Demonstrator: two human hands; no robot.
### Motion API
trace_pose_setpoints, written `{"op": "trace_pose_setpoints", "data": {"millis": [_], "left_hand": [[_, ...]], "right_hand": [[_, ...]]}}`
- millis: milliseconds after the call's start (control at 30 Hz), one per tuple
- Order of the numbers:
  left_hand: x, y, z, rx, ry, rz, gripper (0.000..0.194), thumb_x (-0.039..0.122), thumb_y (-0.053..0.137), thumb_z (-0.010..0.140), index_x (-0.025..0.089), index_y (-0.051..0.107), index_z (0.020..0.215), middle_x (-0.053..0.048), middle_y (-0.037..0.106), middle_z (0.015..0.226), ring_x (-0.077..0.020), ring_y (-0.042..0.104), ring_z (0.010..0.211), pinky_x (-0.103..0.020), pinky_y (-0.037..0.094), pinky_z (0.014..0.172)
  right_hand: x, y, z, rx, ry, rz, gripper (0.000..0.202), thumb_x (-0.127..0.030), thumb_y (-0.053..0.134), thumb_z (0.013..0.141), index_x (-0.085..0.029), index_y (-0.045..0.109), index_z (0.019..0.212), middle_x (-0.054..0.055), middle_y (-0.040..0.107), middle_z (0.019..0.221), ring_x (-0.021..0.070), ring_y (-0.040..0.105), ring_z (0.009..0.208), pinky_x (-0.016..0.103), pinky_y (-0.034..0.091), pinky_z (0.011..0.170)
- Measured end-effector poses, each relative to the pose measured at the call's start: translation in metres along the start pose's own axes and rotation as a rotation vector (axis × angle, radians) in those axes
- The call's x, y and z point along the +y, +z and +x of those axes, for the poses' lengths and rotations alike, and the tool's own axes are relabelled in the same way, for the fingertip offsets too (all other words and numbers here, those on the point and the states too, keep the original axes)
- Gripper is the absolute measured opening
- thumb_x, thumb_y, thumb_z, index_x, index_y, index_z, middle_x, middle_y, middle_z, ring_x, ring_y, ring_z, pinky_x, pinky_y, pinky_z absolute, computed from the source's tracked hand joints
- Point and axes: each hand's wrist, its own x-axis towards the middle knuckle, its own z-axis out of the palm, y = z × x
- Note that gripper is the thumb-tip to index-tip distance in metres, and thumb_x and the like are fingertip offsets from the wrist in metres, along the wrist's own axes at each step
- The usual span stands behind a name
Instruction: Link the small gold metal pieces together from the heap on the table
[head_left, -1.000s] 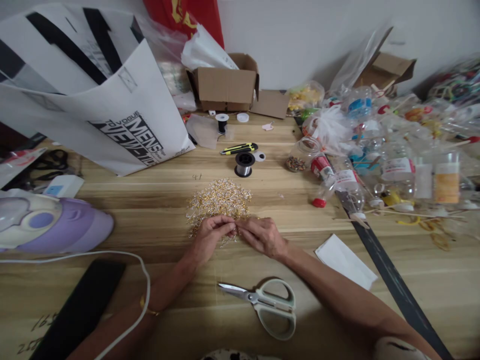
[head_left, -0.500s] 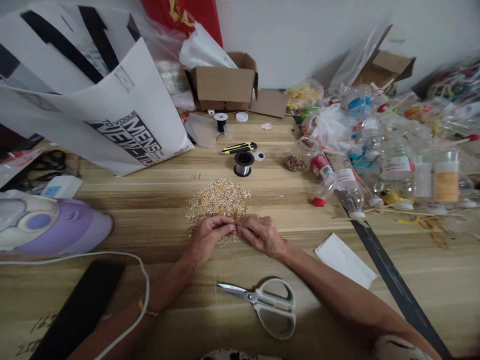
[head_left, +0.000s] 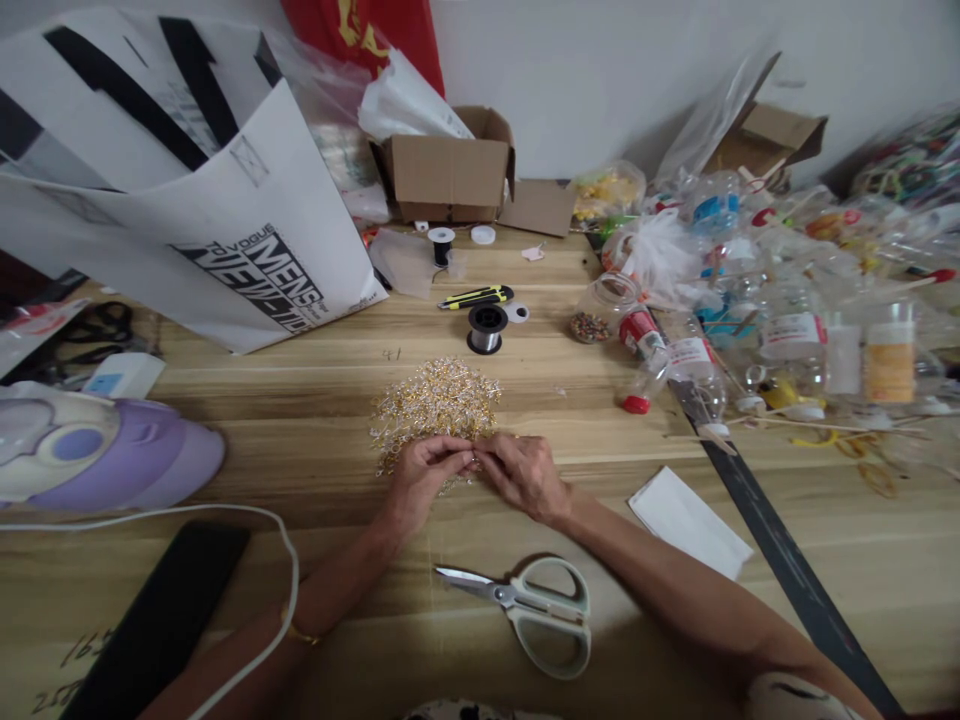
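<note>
A heap of small gold and clear bead pieces lies on the wooden table. My left hand and my right hand meet fingertip to fingertip at the heap's near edge, pinching a tiny piece from it between them. What exactly sits between the fingers is too small to make out. Pale green scissors lie shut on the table just in front of my wrists. A spool of silvery wire and a yellow-black utility knife rest beyond the heap.
A white printed bag leans at the back left, an open cardboard box behind it. Plastic bottles and jars crowd the right side. A purple appliance with a white cord, a black flat object and white paper lie nearby.
None beyond slight finger movement; both hands stay together at the edge of the bead heap.
</note>
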Motion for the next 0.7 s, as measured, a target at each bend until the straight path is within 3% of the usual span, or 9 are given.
{"op": "trace_pose_setpoints", "data": {"millis": [400, 700], "left_hand": [[-0.0021, 0.0019, -0.0011, 0.072, 0.016, 0.007, 0.011, 0.019, 0.071, 0.061, 0.013, 0.071, 0.07, -0.001, 0.069, 0.065, -0.0118, 0.06, 0.059, -0.022, 0.048, 0.061], [-0.0033, -0.0002, -0.0007, 0.072, 0.101, 0.084, 0.007, 0.019, 0.069, 0.063, 0.015, 0.068, 0.069, -0.001, 0.068, 0.063, -0.0124, 0.062, 0.059, -0.021, 0.048, 0.059]], "right_hand": [[-0.0026, -0.0009, 0.0003, 0.01, 0.026, -0.017, 0.013, -0.024, 0.047, 0.093, -0.017, 0.057, 0.092, 0.002, 0.064, 0.068, 0.0113, 0.057, 0.056, 0.022, 0.038, 0.056], [-0.0046, -0.0001, 0.003, 0.01, 0.107, 0.184, 0.01, -0.023, 0.049, 0.091, -0.017, 0.057, 0.093, 0.002, 0.065, 0.071, 0.0114, 0.058, 0.058, 0.021, 0.042, 0.057]]}}
